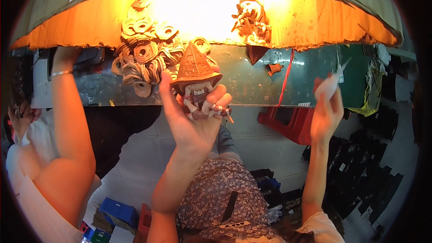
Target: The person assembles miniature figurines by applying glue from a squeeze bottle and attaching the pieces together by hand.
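Note:
My left hand (193, 128) is raised in the middle of the view, fingers wrapped around a small brown figurine (196, 74) with a cone-shaped ribbed hat. Its pale limbs stick out between my fingers. My right hand (326, 112) is up at the right, apart from the figurine, shut on a slim white pointed object (331, 84). Just behind the figurine, a heap of flat brown ring-shaped pieces (146, 54) lies on the green worktop (252, 81).
A cardboard hood (324, 22) with a bright lamp hangs over the worktop. More brown pieces (252, 22) lie at the back. Another person's arm with a bracelet (67, 108) reaches up at the left. A red stool (292, 123) stands below, blue boxes (118, 211) lower left.

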A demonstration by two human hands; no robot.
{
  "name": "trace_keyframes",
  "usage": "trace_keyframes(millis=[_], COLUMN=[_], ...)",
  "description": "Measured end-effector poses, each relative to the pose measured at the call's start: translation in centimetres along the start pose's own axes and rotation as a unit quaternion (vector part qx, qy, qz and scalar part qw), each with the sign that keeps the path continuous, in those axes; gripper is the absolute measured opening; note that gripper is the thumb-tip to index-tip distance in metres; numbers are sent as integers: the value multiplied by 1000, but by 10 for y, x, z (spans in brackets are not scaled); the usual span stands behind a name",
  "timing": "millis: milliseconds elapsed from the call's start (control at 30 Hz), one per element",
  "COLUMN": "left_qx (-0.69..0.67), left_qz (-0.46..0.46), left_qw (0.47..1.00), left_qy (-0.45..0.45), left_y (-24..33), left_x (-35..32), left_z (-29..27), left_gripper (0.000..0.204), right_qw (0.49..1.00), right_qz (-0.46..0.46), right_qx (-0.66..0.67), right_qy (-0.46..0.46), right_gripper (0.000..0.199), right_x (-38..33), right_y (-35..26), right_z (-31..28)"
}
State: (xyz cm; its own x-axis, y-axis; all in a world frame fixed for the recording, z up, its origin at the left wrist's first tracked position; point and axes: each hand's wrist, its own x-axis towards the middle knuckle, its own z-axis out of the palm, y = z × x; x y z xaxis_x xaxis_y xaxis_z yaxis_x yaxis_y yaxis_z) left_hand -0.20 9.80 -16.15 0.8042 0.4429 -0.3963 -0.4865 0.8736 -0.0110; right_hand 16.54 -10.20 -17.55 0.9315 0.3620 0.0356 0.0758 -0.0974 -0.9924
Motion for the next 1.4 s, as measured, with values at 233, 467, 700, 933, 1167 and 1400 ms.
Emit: trace_keyframes(millis=[233, 467, 700, 933, 1167, 1400], left_qx=[129, 146, 121, 169, 139, 102], left_qz=[96, 84, 65, 45, 58, 74], left_qw=[981, 980, 983, 964, 969, 972], left_qy=[104, 102, 123, 201, 195, 198], left_y=[-4, -8, -17, -25, -23, -23], left_x=[4, 14, 12, 7, 3, 1], left_z=[7, 0, -1, 1, -15, -22], left_gripper=[58, 57, 57, 65, 59, 51], right_qw=[963, 910, 943, 952, 966, 957], right_qz=[-182, -200, -288, -204, -165, -222], right_qx=[-179, -261, -148, -158, -111, -127], right_qy=[88, 252, -77, -166, -168, -140], right_gripper=[30, 43, 39, 42, 34, 32], right_x=[139, 124, -35, -55, -64, -74], right_y=[117, 118, -23, -24, -24, -20], right_z=[-40, -38, 70, 112, 122, 128])
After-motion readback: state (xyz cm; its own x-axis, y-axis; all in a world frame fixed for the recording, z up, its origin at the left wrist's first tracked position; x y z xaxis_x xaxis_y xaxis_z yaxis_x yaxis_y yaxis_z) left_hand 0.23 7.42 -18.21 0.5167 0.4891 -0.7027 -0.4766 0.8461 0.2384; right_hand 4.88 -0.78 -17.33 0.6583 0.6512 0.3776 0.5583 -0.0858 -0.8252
